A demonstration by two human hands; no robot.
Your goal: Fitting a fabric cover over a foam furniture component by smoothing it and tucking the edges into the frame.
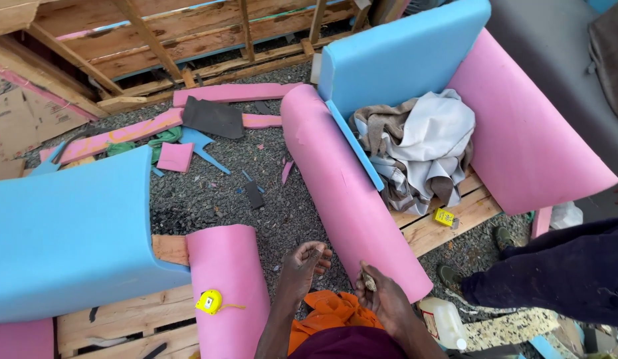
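A flattened brown cardboard box (20,123) with printing lies at the left edge on the gravel, and a translucent whitish plastic jug (445,322) stands near the bottom, beside the pink foam roll (349,193).

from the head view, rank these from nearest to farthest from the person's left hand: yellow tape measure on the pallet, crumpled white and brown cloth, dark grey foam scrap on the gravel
Measured from the left hand:
1. Yellow tape measure, on the wooden pallet to its left.
2. Crumpled white and brown cloth, up to the right on the chair seat.
3. Dark grey foam scrap, far ahead on the gravel.
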